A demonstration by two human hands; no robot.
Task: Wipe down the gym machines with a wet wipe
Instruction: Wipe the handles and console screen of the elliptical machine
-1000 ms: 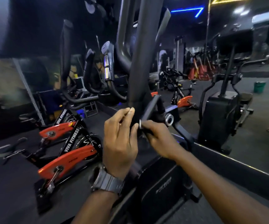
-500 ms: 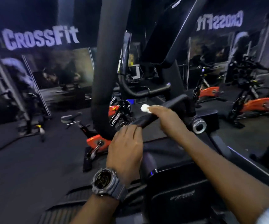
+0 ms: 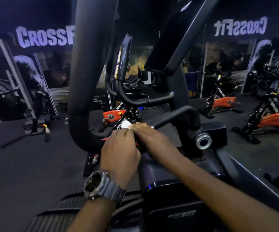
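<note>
hands: 2 – left (image 3: 120,148), right (image 3: 153,138) | wipe (image 3: 127,123): 1 | watch (image 3: 98,185): 1 | orange spin bikes: 3 – (image 3: 114,114), (image 3: 224,101), (image 3: 276,120) | CrossFit signs: 2 – (image 3: 45,36), (image 3: 240,27) | spray bottle (image 3: 47,132): 1

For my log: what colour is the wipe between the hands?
White; the wet wipe shows clearly in the head view.

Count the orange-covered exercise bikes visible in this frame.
3. One bike sits behind the hands at centre, one stands at mid right, and one is at the far right edge. The two right ones may be mirror reflections; others could be hidden.
</note>
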